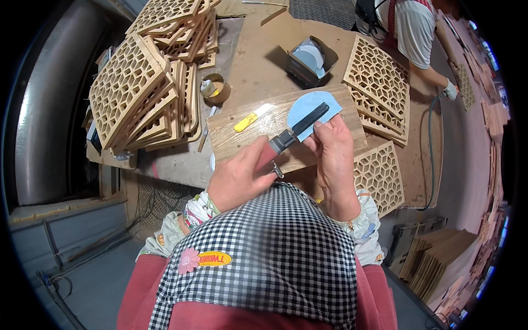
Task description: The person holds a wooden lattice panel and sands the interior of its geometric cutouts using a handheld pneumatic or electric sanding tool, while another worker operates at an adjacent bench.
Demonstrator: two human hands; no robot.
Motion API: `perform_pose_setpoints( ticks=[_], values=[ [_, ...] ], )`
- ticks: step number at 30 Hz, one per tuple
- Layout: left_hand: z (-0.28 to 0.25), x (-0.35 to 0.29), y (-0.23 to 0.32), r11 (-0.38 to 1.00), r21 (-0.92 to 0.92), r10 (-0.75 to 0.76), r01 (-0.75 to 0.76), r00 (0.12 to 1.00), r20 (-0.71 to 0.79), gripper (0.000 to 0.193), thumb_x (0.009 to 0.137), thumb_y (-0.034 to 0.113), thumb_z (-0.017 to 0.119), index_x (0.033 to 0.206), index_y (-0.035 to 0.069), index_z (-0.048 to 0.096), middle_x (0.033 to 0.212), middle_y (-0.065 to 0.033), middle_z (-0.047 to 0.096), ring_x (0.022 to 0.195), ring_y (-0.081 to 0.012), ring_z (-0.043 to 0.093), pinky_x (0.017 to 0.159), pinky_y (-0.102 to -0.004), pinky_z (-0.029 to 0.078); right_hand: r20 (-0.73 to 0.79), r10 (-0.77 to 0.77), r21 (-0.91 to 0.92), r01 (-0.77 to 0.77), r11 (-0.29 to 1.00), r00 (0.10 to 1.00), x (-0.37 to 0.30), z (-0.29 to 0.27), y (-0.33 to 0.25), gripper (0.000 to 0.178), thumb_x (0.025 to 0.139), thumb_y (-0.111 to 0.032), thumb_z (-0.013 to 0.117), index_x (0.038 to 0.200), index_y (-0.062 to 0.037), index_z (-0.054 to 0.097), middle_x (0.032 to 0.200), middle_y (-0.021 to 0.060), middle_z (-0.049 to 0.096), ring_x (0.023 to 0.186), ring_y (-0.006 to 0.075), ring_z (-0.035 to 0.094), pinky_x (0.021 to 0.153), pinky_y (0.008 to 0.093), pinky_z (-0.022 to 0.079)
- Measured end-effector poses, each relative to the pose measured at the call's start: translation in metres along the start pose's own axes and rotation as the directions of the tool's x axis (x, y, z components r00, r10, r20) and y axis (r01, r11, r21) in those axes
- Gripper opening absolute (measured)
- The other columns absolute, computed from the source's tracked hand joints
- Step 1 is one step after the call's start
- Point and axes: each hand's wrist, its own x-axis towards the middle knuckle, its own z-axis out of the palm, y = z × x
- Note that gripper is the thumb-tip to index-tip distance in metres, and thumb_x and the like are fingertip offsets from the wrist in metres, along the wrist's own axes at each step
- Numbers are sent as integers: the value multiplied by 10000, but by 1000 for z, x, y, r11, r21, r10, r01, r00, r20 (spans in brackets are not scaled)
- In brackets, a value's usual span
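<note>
My left hand (236, 171) is closed around a hand-held power tool (268, 154) with a red grip, a metal lever and a grey collar. A flat black bar (312, 120) extends from the tool toward the upper right. The bar lies across a light blue half-disc of sandpaper (300, 107). My right hand (334, 154) pinches the sandpaper's lower right edge, its thumb beside the bar. Beneath both hands is a wooden board (231, 140). A yellow-handled blade tool (247, 120) rests on that board, left of the sandpaper.
Tall stacks of wooden lattice panels (124, 91) stand at the left, with more lattice panels (377, 77) at the right. An open box (311, 63) holds sandpaper discs. A small bottle (209, 88) sits in a round container. At the upper right, a co-worker's gloved hand (451, 91) holds a panel.
</note>
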Motion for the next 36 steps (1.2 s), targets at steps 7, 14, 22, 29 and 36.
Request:
perform_pose_setpoints(
  ticks=[7,14,22,29,36],
  values=[
    [4,-2,-4,1000,26,5,-4,1000,-22,786,826,258,834,1512,79,494,1114,-217,723,917,-378,755,789,-437,619,-41,26,8,-25,1000,999,-1,10,-2,343,1047,5,466,1373,33,571,1044,15,671,817,36,577,683,182,485],
    [4,-4,-3,996,36,88,-85,993,-84,831,813,246,850,1529,52,474,1112,-186,721,917,-375,753,750,-440,623,92,9,13,-10,1000,996,-6,-2,-7,402,1031,24,605,1433,30,578,1255,84,727,1044,99,687,879,231,544],
    [11,-2,-1,988,96,134,-124,986,-102,920,819,284,874,1589,44,432,1103,-202,731,893,-358,758,752,-413,623,-4,-54,68,54,996,999,15,0,8,275,978,-17,728,1246,14,669,1092,89,761,936,155,739,849,279,614],
    [10,2,-4,991,-108,78,-84,995,-60,837,862,339,869,1536,65,455,1167,-236,727,964,-403,763,805,-436,625,-31,-30,54,31,998,999,9,13,5,211,992,-16,705,1197,20,671,1063,123,756,937,191,747,859,297,612],
    [4,3,-6,966,-254,-30,37,999,34,899,875,361,845,1586,97,363,1325,-254,676,1118,-433,721,912,-480,606,56,-36,-67,40,997,998,-1,25,0,313,1029,-77,699,1321,30,663,1165,71,747,1049,125,695,959,276,546]
  ],
)
